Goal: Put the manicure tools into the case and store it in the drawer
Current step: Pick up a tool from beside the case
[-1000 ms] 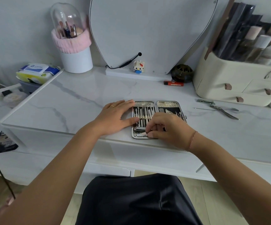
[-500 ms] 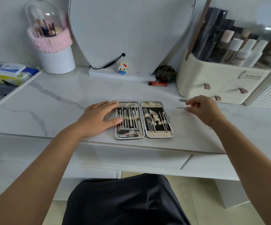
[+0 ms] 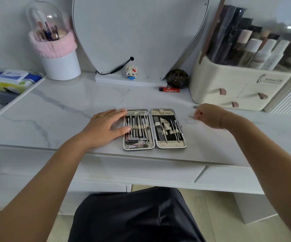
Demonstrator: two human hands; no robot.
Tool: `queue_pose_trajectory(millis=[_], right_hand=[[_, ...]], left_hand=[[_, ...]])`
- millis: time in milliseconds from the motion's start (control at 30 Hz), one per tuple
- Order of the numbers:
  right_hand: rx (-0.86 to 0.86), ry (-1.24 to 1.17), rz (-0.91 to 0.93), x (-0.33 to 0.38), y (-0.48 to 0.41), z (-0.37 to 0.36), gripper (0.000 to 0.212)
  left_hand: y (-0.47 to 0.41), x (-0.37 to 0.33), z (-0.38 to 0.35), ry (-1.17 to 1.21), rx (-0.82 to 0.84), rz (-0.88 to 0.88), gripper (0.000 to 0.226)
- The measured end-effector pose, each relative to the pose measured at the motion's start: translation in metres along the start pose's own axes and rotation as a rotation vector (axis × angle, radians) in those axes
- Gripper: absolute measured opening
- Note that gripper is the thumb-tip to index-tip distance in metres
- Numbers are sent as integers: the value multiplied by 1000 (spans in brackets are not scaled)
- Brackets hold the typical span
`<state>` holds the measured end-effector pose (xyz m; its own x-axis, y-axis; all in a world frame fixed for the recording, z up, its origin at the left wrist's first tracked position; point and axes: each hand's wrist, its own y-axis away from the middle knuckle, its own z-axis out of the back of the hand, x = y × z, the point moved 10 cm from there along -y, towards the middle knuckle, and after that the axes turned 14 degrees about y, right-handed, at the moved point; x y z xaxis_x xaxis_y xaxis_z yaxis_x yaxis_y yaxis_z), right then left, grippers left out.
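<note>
The manicure case (image 3: 169,145) lies open and flat near the front edge of the marble tabletop (image 3: 57,110), with several metal tools strapped in both halves. My left hand (image 3: 104,128) rests flat on the table, fingers straight, touching the case's left edge. To the right of the case, my right hand (image 3: 209,116) has curled fingers pinching a thin metal tool (image 3: 191,117) whose tip pokes out to the left. Another loose tool (image 3: 195,106) shows its end just behind that hand; the rest is hidden.
A cream organiser (image 3: 235,89) with small drawers stands at the back right. A mirror (image 3: 139,35), a small block figure (image 3: 131,72), a dark round jar (image 3: 178,79), a red lighter (image 3: 169,89) and a brush holder (image 3: 54,49) line the back. Desk drawer fronts (image 3: 141,170) run below the tabletop.
My right hand left the case's lower left corner and moved right to the loose tools, where it now pinches a thin one. My left hand has stayed at the case's left edge.
</note>
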<state>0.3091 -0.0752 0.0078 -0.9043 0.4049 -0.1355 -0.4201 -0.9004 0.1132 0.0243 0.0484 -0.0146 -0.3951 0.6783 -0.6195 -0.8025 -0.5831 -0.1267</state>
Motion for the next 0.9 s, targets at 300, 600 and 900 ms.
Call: queue_pose_trajectory(millis=[300, 600, 900], right_hand=[[-178, -1015, 51, 16, 38, 23, 14], [-92, -1074, -18, 50, 23, 16, 29], [-193, -902, -18, 55, 25, 31, 17]], left_hand=[[-1, 1, -1, 0, 11, 2, 91], [-1, 2, 0, -4, 11, 7, 98], [0, 2, -1, 2, 11, 0, 97]])
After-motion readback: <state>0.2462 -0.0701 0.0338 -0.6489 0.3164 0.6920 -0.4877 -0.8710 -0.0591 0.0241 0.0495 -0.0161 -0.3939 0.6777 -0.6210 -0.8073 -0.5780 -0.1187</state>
